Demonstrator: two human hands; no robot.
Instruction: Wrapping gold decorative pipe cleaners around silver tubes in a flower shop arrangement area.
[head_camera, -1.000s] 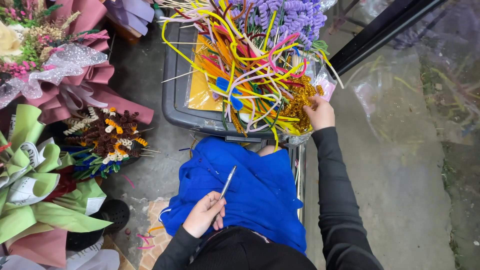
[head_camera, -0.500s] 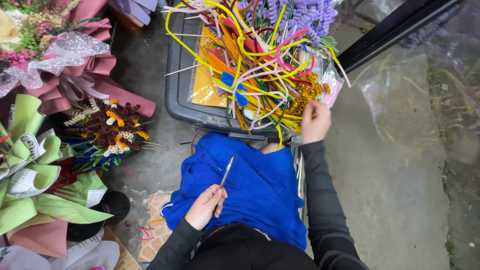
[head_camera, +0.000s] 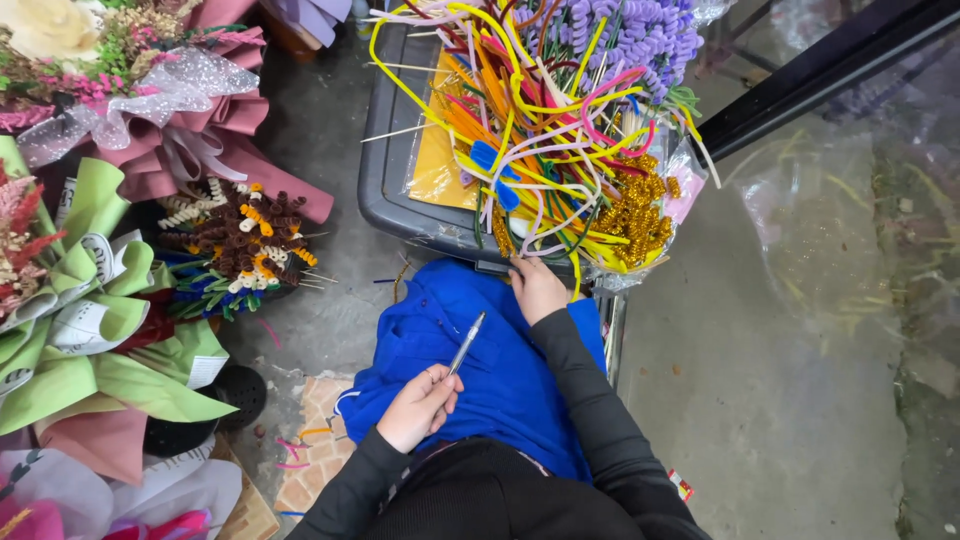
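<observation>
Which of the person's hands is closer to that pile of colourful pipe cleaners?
The right hand, reaching at the near edge of the pipe cleaners. The left hand is farther back over the blue cloth, holding a pen.

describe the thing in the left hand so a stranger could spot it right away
Find the bright blue cloth across the person's lap. Over it the left hand holds a pen, a thin straight silvery stick, unlike the soft bendy coloured wires in the grey bin.
</observation>
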